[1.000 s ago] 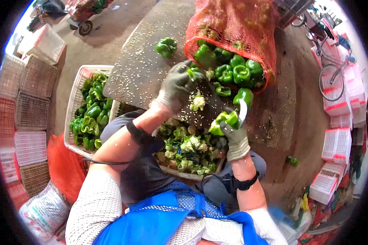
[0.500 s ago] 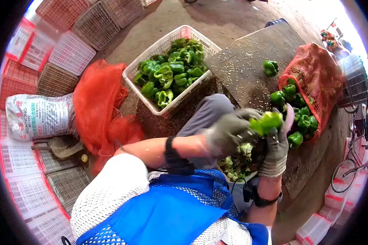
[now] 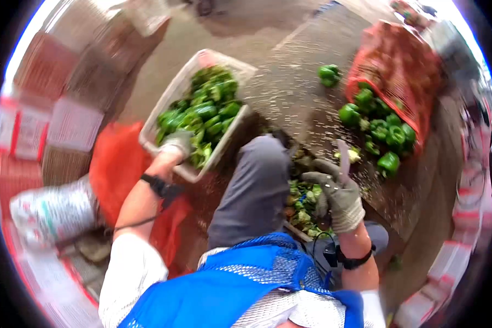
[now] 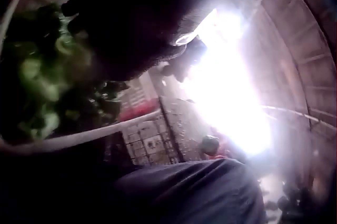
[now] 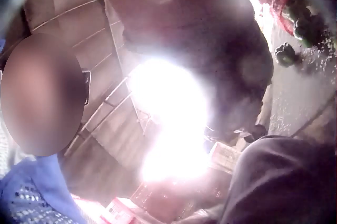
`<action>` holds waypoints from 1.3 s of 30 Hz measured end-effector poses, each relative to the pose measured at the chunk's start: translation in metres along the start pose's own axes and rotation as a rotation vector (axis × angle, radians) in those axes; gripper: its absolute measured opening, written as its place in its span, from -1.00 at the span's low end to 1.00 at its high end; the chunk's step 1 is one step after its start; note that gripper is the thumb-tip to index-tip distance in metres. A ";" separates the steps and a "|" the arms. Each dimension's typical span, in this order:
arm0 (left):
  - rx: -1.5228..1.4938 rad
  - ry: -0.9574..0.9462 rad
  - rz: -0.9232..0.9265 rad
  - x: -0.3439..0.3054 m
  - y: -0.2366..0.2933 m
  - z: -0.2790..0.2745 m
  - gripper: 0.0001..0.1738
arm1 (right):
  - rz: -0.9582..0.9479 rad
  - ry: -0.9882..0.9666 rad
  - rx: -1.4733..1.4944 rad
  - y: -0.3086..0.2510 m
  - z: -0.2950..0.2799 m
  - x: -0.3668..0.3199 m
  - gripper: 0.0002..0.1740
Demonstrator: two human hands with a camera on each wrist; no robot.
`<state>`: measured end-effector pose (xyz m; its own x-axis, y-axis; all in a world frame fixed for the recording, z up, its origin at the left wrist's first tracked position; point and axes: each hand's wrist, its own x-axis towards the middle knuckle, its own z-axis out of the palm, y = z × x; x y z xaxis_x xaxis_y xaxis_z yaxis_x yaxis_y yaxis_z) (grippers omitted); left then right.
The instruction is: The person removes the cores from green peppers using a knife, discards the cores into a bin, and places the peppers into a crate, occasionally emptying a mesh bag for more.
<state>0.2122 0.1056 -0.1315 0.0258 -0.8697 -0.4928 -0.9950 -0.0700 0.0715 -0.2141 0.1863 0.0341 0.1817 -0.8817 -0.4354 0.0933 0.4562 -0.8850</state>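
In the head view my gloved left hand is over the near left part of a white crate of cut green peppers. Motion blur and the peppers hide its fingers, and I cannot tell whether they hold a piece. My gloved right hand grips a knife, its curved blade pointing up and away from me. Beneath that hand sits a container of pepper cores. One pale core lies beyond the knife. Whole green peppers spill from a red mesh sack to the right.
A seed-strewn board lies ahead, with a single whole pepper on it. My left knee stands between the crate and the core container. Red netting, a printed white sack and stacked crates line the left.
Both hands were together at a green pepper half a second ago. My left hand has swung left to the crate; the right keeps the knife and has no pepper in it now.
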 end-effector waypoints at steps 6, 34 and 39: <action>-0.210 0.591 0.858 0.068 0.165 -0.134 -0.14 | 0.058 0.033 0.104 0.010 -0.044 0.028 -0.48; -0.997 -0.242 0.876 -0.010 0.421 -0.094 0.02 | -0.286 0.303 -0.163 0.041 -0.157 0.013 -0.62; -0.968 -0.164 1.024 -0.031 0.436 -0.085 0.02 | -0.405 0.330 -0.188 0.049 -0.148 0.011 -0.63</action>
<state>-0.2144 0.0608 -0.0115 -0.7331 -0.6783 0.0497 -0.1067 0.1870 0.9766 -0.3528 0.1811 -0.0389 -0.1517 -0.9869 -0.0557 -0.0901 0.0699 -0.9935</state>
